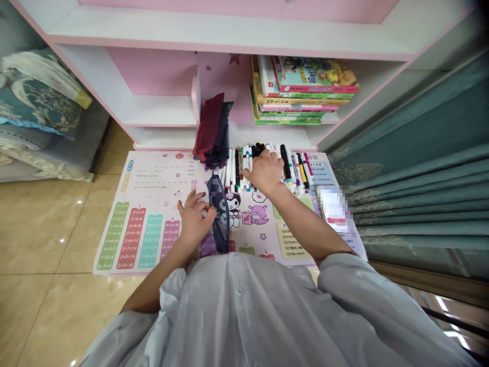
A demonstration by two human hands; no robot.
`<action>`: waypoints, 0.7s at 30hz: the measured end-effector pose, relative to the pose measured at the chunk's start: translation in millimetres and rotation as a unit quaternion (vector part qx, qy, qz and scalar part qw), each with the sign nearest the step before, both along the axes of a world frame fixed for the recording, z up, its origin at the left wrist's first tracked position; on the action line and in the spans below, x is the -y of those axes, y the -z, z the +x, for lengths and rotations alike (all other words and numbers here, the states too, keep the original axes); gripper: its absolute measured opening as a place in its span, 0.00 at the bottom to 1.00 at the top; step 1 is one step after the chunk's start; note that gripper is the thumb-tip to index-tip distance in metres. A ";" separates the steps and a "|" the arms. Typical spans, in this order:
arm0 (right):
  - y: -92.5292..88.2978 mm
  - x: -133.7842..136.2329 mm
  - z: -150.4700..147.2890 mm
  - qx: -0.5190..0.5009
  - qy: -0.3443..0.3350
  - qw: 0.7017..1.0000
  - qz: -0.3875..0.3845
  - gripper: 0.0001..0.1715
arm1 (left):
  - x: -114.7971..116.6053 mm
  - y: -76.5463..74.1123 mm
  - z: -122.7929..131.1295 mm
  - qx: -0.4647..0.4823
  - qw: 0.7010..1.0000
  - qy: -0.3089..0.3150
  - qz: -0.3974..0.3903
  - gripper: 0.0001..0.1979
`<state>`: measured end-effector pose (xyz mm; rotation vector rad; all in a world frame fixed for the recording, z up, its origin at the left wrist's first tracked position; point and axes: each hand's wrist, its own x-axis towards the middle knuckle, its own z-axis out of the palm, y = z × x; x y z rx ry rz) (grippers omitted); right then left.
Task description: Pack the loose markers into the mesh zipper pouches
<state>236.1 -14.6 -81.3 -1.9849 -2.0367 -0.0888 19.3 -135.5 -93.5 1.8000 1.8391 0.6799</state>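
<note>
My left hand [194,216] holds the edge of a dark blue pencil pouch [219,214] that stands open on the pink desk mat [153,204]. My right hand [265,172] reaches forward and rests, fingers curled, on a row of markers [296,171] lying side by side at the back of the mat. What the fingers grip is hidden under the hand. More markers [234,171] lie to the left of that hand.
Dark red and navy pouches [212,130] lean against the pink shelf unit [160,109]. A stack of books [301,92] fills the right shelf. A phone [334,209] lies on the mat's right. Teal curtains [420,178] hang right; bedding [34,107] sits left.
</note>
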 end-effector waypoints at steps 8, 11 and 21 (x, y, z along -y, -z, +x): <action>8.4 -22.1 -3.9 0.053 -0.007 0.998 -0.019 0.20 | -1.8 -1.2 -0.2 0.011 1.000 0.003 -0.009 0.10; 3.2 -27.2 -9.4 0.063 -0.002 0.996 -0.062 0.16 | -1.2 -1.2 -1.1 0.010 1.000 0.007 -0.010 0.10; -28.4 36.2 -16.6 -0.085 -0.044 0.995 0.010 0.10 | -0.9 0.3 -3.1 0.023 1.000 -0.001 -0.014 0.10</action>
